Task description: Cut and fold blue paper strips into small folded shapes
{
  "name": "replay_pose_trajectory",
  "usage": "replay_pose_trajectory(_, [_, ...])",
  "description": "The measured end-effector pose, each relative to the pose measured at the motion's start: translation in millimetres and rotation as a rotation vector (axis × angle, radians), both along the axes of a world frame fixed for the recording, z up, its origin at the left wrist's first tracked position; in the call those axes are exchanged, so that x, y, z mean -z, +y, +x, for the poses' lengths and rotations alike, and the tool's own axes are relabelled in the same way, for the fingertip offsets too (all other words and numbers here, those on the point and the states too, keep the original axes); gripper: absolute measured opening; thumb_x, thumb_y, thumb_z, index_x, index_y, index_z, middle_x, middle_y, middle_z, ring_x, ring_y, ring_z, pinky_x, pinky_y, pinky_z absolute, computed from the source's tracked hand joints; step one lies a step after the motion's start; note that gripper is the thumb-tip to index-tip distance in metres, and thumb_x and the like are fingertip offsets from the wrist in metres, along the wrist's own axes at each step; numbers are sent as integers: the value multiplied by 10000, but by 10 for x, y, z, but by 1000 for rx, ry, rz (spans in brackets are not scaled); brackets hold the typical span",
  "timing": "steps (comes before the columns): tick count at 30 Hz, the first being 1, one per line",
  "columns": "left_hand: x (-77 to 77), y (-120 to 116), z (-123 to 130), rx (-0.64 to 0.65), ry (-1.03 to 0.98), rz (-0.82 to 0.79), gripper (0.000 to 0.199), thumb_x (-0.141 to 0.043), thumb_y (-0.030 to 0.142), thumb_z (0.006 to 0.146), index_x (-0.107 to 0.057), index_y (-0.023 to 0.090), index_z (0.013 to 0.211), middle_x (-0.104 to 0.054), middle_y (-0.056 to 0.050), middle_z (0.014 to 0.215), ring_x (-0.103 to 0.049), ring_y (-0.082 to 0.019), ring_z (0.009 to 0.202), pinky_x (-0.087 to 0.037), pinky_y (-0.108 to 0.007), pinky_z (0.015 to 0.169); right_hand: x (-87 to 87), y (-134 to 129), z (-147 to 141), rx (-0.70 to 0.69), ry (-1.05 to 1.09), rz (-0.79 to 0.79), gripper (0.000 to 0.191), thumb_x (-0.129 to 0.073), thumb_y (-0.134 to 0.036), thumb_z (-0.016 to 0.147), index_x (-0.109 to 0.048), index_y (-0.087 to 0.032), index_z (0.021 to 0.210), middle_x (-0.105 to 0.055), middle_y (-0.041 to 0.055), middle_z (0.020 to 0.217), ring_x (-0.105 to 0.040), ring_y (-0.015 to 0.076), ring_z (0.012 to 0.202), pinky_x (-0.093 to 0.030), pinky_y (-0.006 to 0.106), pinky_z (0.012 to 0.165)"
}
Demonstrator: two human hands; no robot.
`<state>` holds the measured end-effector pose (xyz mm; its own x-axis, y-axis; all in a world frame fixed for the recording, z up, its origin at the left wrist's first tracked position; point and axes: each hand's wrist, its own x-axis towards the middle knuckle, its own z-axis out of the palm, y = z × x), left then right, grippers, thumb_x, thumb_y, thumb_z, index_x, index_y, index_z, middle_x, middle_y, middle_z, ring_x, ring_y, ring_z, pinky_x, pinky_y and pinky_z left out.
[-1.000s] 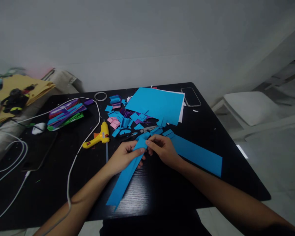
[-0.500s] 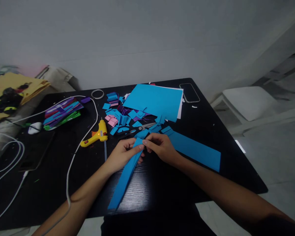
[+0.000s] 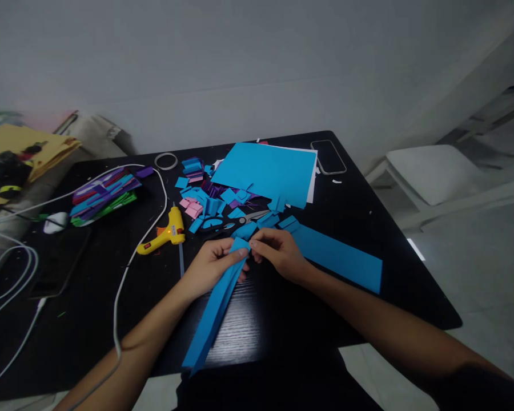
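A long folded strip of blue paper [image 3: 214, 311] slants from my hands down toward the table's front edge, its layers parted along the right side. My left hand [image 3: 216, 262] grips the strip near its upper end, thumb on top and fingers beneath. My right hand [image 3: 278, 251] is closed in a pinch at the strip's upper right corner, thumb against forefinger. Just beyond my hands lie scissors [image 3: 252, 217] with dark handles, partly covered by small blue paper pieces [image 3: 245, 230]. A wider blue paper strip [image 3: 342, 257] rests to the right, partly behind my right hand.
A yellow glue gun [image 3: 168, 233] with a lit orange light lies left of my hands. A white cable [image 3: 119, 297] crosses my left forearm. Behind are blue sheets [image 3: 265, 171], pink pieces [image 3: 192, 208], a tape roll [image 3: 166, 161], a bundle of coloured paper [image 3: 105, 197] and a phone [image 3: 329, 157].
The strip's lower end has swung slightly left and its layers have spread further apart. Both hands stay at its upper end. The whole view has shifted a little.
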<state>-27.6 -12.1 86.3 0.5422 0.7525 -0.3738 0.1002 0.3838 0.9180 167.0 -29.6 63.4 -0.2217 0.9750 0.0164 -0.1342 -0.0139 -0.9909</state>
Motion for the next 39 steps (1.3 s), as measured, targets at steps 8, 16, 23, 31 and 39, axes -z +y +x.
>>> replay_pose_trajectory(8, [3, -2, -5, -29, -19, 26, 349, -768, 466, 855, -691, 130, 911, -736, -39, 783, -704, -138, 614, -596, -242, 598, 3, -6, -1, 19, -43, 12, 208, -674, -338, 884, -660, -185, 744, -622, -15, 623, -580, 130, 578, -485, 272, 606])
replay_pose_trajectory(16, [-5, -9, 8, -83, 5, 64, 343, -790, 446, 835, -637, 140, 830, -717, -20, 733, -684, -131, 566, -572, -224, 533, 32, -12, -15, 23, -105, 69, 235, -641, -335, 919, -662, -187, 738, -617, -18, 613, -566, 126, 570, -474, 273, 607])
replay_pose_trajectory(23, [4, -4, 10, -86, 31, 87, 342, -790, 450, 825, -641, 143, 801, -719, -23, 715, -676, -135, 556, -560, -230, 526, 19, -22, -18, 26, -129, 66, 254, -648, -366, 922, -657, -196, 733, -617, -16, 616, -573, 130, 578, -479, 276, 610])
replay_pose_trajectory(31, [2, -3, -5, -89, 25, 75, 337, -792, 439, 829, -635, 142, 804, -727, -23, 724, -687, -129, 566, -560, -215, 540, -16, -32, -6, 9, -88, 26, 297, -644, -413, 926, -653, -191, 729, -641, 1, 649, -590, 138, 592, -504, 284, 618])
replay_pose_trajectory(39, [6, 1, -3, -99, 28, 82, 347, -794, 443, 825, -614, 149, 780, -718, -13, 710, -679, -130, 557, -573, -228, 541, -24, -34, 8, -15, -42, 17, 190, -663, -330, 878, -656, -190, 751, -628, -9, 652, -590, 138, 608, -487, 281, 626])
